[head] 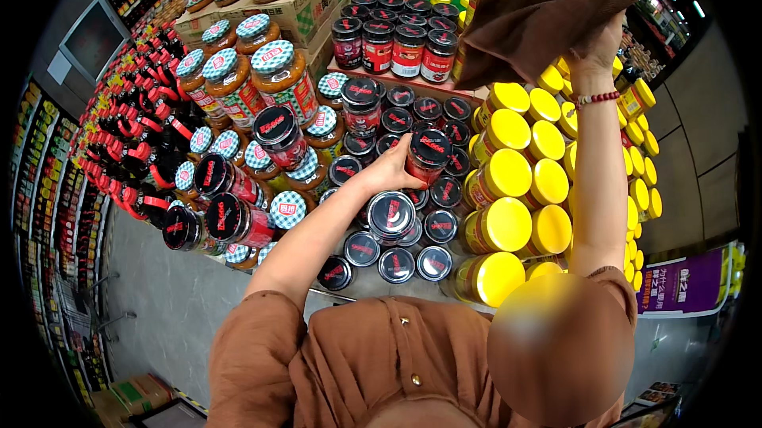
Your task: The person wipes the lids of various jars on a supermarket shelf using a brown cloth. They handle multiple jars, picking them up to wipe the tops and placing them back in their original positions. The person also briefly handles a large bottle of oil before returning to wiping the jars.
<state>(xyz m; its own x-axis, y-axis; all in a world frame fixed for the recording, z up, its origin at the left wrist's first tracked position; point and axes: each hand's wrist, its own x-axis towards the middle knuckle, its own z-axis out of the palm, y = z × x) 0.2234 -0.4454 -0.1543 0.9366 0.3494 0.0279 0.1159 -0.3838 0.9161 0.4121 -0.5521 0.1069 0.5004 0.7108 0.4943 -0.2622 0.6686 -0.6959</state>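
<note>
My left hand [391,169] grips a glass jar with a black lid [430,151] around its side, above rows of similar jars. Raised at the upper right, my right hand [598,50] holds a bunched brown cloth [536,11], which hangs over part of the display behind it. Another black-lidded jar [391,215] stands higher than its neighbours, just in front of my left hand. More black-lidded jars [396,265] fill the near edge of the stand. A further black-lidded jar [361,106] rises beyond my left wrist.
Yellow-lidded jars [506,224] are stacked on the right. To the left, jars of sauce with checkered lids [275,59] stand, with several black-lidded jars [229,219] lying tilted on them. Bottles with red caps and handles [140,136] and a cardboard box [309,8] are farther off.
</note>
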